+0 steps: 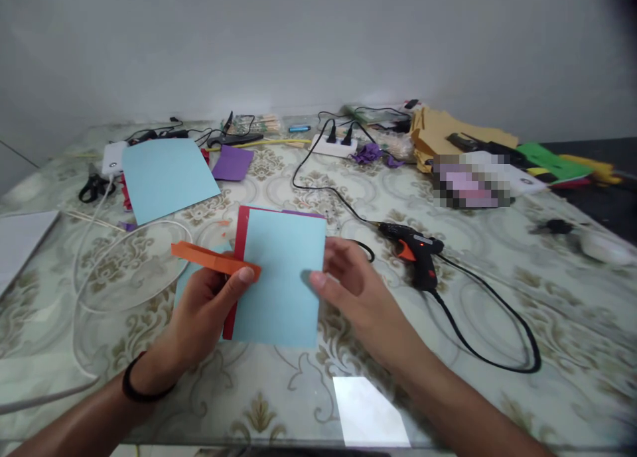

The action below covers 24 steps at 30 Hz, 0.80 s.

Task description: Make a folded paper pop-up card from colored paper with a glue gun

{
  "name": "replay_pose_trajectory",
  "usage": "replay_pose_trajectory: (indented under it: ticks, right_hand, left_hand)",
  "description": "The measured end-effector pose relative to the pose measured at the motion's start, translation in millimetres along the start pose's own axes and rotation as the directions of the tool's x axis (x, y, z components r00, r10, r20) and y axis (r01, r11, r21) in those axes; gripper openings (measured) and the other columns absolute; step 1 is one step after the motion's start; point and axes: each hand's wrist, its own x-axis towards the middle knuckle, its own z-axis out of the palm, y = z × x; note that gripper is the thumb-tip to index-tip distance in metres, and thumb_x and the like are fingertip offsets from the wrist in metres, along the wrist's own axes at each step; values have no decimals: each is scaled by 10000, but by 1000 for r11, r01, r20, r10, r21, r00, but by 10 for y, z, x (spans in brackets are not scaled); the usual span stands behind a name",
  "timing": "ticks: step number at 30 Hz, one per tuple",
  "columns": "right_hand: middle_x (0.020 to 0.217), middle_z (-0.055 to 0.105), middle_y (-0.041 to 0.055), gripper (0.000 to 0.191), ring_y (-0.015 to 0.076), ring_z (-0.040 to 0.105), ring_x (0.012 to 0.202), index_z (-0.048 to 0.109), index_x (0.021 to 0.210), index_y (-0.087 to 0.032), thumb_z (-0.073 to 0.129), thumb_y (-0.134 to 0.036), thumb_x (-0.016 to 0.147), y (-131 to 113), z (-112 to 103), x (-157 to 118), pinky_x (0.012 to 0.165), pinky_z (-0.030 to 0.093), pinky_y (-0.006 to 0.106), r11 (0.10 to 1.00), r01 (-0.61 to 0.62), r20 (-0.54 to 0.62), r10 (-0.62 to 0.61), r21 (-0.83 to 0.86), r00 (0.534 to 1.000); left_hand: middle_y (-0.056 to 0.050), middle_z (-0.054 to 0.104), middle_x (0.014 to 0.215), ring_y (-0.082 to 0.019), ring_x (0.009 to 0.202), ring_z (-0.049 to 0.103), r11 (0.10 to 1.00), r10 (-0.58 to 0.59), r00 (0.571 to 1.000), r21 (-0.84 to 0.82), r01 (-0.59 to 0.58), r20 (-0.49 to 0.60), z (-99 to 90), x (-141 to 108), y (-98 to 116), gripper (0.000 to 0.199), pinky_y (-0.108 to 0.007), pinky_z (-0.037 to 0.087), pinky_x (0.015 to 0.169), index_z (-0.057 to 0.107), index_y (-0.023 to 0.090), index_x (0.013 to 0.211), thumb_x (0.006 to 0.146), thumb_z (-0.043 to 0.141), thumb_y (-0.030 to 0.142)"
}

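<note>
My left hand (199, 311) is closed, its thumb pressing a folded orange paper strip (199, 255) against the left side of a few coloured sheets. On top is a light blue sheet of paper (279, 284); a red sheet (242, 235) shows along its left side, and a thin purple edge (306, 213) peeks out at the top. My right hand (358, 298) grips the right edge of the light blue sheet, thumb in front and fingers behind. Another light blue piece (183, 286) is partly hidden behind my left hand.
A black glue gun (415, 248) lies at the right, its cord looping forward. A larger light blue sheet (169, 178), a purple piece (233, 163) and scissors (94, 185) lie at the left. A power strip (333, 145) and brown paper (448, 135) are at the back.
</note>
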Motion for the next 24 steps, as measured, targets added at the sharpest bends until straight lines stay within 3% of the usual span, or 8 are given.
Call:
replay_pose_trajectory:
  ticks: [2, 5, 7, 10, 15, 24]
  right_hand:
    - [1097, 803, 85, 430, 263, 775, 1023, 665, 1196, -242, 818, -491, 881, -9, 51, -14, 868, 650, 438, 977, -180, 154, 163, 110, 975]
    - [1046, 833, 90, 440, 288, 799, 1001, 724, 1145, -217, 862, -503, 840, -27, 97, -56, 864, 663, 459, 937, -305, 172, 277, 169, 945]
    - [1036, 839, 89, 440, 291, 805, 989, 744, 1130, -211, 895, -478, 814, -23, 96, -76, 851, 668, 446, 925, -317, 137, 294, 207, 946]
    - [1058, 842, 89, 424, 272, 806, 944, 757, 1117, -213, 906, -464, 810, 5, 86, -89, 808, 667, 401, 918, -307, 92, 293, 250, 952]
    - [1027, 840, 77, 411, 225, 779, 822, 745, 1083, -223, 899, -493, 814, 23, 115, -103, 699, 636, 325, 920, -280, 3, 290, 274, 957]
    - [1040, 837, 76, 408, 237, 788, 843, 733, 1105, -234, 889, -491, 830, 32, 119, -143, 733, 651, 351, 927, -258, -17, 272, 271, 962]
  left_hand:
    - [-36, 727, 734, -156, 599, 633, 999, -3, 998, -45, 6, 65, 10, -22, 21, 502, -240, 505, 508, 758, 180, 815, 821, 809, 679]
    - [-31, 799, 895, -167, 741, 728, 982, 49, 996, -186, -35, 71, 8, -11, 76, 406, -235, 602, 639, 764, 235, 1056, 827, 870, 553]
    - [-7, 811, 925, -158, 779, 750, 954, 93, 996, -285, -88, 5, 3, 17, 121, 429, -222, 627, 674, 735, 273, 1122, 794, 921, 477]
    - [0, 808, 903, -153, 771, 760, 931, 118, 991, -341, -130, -54, 9, 50, 172, 329, -206, 645, 645, 744, 232, 910, 739, 970, 398]
    - [-15, 840, 977, -164, 832, 793, 904, 113, 993, -419, -90, 30, 50, 26, 188, 221, -212, 679, 712, 756, 203, 727, 770, 956, 288]
    - [15, 839, 1032, -144, 883, 784, 884, 103, 994, -463, -70, 47, 52, -10, 183, 250, -188, 668, 746, 729, 212, 679, 791, 946, 268]
